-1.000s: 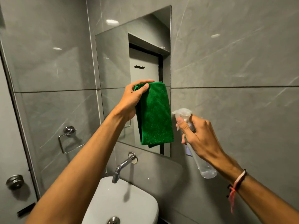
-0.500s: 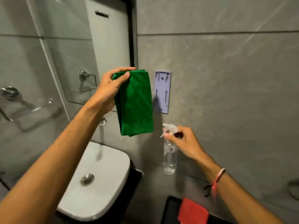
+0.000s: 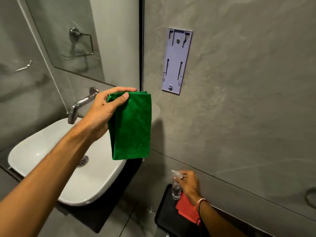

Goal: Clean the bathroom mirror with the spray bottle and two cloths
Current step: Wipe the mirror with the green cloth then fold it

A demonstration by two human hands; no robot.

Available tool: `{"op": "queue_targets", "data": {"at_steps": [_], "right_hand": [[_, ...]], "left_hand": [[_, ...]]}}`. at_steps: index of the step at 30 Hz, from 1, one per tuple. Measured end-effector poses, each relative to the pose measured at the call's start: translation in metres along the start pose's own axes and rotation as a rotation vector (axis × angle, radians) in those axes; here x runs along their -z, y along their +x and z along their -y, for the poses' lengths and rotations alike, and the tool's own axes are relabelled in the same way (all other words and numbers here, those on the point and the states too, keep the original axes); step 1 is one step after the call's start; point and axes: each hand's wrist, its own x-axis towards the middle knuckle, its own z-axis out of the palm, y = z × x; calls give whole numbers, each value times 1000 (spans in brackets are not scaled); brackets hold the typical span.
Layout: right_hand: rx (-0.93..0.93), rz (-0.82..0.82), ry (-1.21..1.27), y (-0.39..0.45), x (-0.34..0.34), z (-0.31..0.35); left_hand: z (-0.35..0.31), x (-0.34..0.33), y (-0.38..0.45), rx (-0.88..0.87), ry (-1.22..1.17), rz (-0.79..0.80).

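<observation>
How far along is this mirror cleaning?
Spraying looks finished: the right hand is setting the spray bottle on the black tray beside the red cloth. The left hand holds the green cloth, so wiping the mirror seems left.

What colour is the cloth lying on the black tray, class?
Red: the cloth lies on the black tray, seen in the head view.

The tray [image 3: 160, 218] is crowded along its wall side: the bottle [image 3: 176, 191] stands at its far corner under the right hand [image 3: 189, 184], and the red cloth [image 3: 187, 210] lies just behind. Its near-left part is bare. The green cloth [image 3: 130, 125], hanging from the left hand [image 3: 104, 110], blocks the basin's [image 3: 42, 142] right edge.
</observation>
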Motion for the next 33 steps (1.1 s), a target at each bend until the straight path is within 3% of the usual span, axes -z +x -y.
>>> {"op": "queue_targets", "data": {"at_steps": [12, 20, 24, 27, 29, 33], "right_hand": [[82, -73, -129, 16, -22, -29], [-3, 67, -128, 4, -6, -22], [253, 57, -206, -9, 17, 58], [495, 9, 202, -22, 52, 167], [676, 100, 444, -42, 89, 257], [1010, 277, 522, -93, 166, 403]], "left_hand": [[13, 30, -3, 53, 62, -20], [-2, 21, 1, 74, 33, -55], [-49, 14, 6, 5, 33, -44], [-98, 7, 9, -66, 4, 18], [-134, 3, 9, -128, 10, 87], [-207, -4, 2, -247, 85, 141]]}}
